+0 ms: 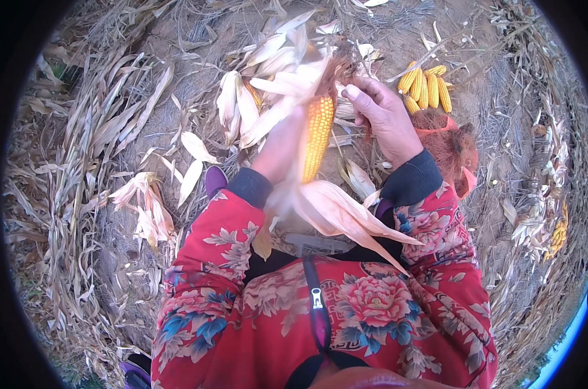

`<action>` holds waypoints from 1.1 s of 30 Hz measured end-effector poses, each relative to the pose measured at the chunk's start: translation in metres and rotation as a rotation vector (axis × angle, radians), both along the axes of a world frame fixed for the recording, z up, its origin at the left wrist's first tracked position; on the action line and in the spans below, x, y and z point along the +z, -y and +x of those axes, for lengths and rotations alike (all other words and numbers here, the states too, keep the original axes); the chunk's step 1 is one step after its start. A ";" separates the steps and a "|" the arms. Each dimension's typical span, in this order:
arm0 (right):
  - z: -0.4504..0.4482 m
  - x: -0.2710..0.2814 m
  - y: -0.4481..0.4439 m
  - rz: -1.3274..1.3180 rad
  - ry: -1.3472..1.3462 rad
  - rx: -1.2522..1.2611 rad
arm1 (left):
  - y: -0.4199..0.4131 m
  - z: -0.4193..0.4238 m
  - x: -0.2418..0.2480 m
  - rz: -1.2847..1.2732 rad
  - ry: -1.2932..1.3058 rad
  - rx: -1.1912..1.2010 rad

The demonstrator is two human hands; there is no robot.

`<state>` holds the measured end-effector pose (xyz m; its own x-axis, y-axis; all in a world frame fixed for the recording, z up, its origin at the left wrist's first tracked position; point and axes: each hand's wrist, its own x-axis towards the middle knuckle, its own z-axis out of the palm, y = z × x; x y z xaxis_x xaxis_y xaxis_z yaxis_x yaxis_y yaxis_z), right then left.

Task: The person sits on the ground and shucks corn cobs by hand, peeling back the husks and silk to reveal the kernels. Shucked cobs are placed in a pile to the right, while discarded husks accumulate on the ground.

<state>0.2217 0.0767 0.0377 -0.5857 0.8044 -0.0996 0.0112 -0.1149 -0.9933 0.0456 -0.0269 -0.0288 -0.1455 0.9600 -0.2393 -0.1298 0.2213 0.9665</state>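
Note:
A yellow ear of corn (318, 138) stands tilted before me, its upper kernels bare. My left hand (283, 143), blurred, grips the ear from its left side. Pale husk leaves (342, 209), peeled back, hang from its lower end toward my lap. At the upper tip, brown corn silk (340, 68) spreads out, and my right hand (384, 114) pinches some of it between thumb and fingers. Behind the hands lies a heap of pale husks (279, 58). Another ear (253, 93), partly wrapped in husk, rests at its left.
Several husked ears (425, 87) lie piled at the upper right. Below them is an orange-red mesh bag (452, 146). Loose husks (148, 209) lie at left. Dry cornstalks (75, 194) border the left side; more yellow ears (558, 236) lie far right.

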 end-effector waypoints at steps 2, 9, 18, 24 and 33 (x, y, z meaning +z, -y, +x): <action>0.003 -0.008 -0.002 0.197 0.150 0.027 | 0.000 0.010 0.011 -0.006 -0.139 -0.114; 0.007 0.010 0.005 -0.069 0.082 0.105 | 0.008 0.011 0.028 0.009 -0.249 -0.296; -0.001 -0.011 -0.003 -0.220 -0.185 -0.131 | 0.004 0.002 0.020 0.176 -0.518 -0.069; -0.021 -0.016 0.006 -0.501 -0.528 -0.179 | 0.008 0.055 0.030 0.392 -0.016 0.077; -0.031 -0.016 0.025 -0.601 -0.558 -0.076 | 0.004 0.031 0.024 0.101 0.407 0.312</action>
<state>0.1903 0.0520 0.0221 -0.6226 0.7459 -0.2366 -0.4949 -0.6095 -0.6193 0.0771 -0.0311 -0.0044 -0.3423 0.9072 -0.2448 -0.5446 0.0207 0.8384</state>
